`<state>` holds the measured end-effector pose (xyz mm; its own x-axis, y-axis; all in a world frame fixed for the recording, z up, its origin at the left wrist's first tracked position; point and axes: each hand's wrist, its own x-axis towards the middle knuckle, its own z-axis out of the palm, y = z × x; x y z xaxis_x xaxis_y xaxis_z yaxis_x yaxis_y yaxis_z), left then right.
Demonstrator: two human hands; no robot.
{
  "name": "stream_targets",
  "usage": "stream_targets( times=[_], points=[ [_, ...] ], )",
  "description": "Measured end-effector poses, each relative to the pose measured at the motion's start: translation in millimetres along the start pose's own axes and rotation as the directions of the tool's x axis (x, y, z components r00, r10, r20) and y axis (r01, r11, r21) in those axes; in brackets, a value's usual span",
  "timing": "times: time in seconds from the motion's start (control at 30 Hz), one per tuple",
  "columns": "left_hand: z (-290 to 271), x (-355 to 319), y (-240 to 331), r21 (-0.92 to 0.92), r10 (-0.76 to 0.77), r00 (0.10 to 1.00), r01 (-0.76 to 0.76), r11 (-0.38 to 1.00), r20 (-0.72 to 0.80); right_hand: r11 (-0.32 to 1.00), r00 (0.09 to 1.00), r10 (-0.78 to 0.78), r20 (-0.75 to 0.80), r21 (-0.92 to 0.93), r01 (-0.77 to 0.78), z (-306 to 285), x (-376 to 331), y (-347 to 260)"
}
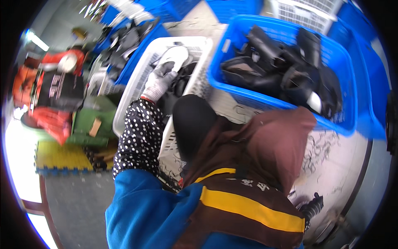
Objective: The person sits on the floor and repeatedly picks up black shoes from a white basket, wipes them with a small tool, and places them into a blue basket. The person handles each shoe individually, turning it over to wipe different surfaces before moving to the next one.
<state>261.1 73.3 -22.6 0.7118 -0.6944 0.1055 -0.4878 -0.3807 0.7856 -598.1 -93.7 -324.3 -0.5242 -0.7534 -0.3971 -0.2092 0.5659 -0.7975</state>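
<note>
- My right hand is hidden behind my apron.
- My gloved left hand (159, 83) has fingers clamped on a white shoe sole (174, 56), its long axis running near-left to far-right, in the white basket (137, 79).

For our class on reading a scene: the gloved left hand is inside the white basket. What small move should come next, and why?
Probably lift the white shoe piece clear of the white basket: the left hand already rests on it, among dark pieces.
</note>
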Motion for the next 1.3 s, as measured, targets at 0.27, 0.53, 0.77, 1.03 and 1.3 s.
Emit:
stream_targets(
  times=[0.27,0.53,0.77,1.03,1.3],
  points=[
    [-115.7,-126.8,-215.7,0.228,-0.506,0.780,0.603,0.764,-0.368,0.972,0.963,-0.001,0.268,0.226,-0.062,103.1,-25.5,-148.1],
    [-68.6,-157.8,-352.6,-0.015,-0.762,0.616,0.776,0.631,-0.199,0.995,0.951,-0.055,0.304,0.096,0.027,149.2,-77.6,-220.9],
    [-55.5,-116.8,-352.7,0.500,-0.324,0.761,0.624,0.600,-0.561,0.870,0.912,-0.299,0.281,-0.313,0.382,168.1,-153.6,-248.0],
    [-77.4,-81.1,-391.3,0.841,-0.667,0.683,0.518,0.157,-0.296,0.943,0.917,-0.269,0.295,-0.113,0.313,188.8,-180.1,-256.1],
    [-107.7,-67.2,-344.5,0.813,-0.282,0.892,0.442,0.380,-0.353,0.947,0.879,-0.311,0.361,0.037,0.320,198.1,-204.8,-266.5]
  ],
)
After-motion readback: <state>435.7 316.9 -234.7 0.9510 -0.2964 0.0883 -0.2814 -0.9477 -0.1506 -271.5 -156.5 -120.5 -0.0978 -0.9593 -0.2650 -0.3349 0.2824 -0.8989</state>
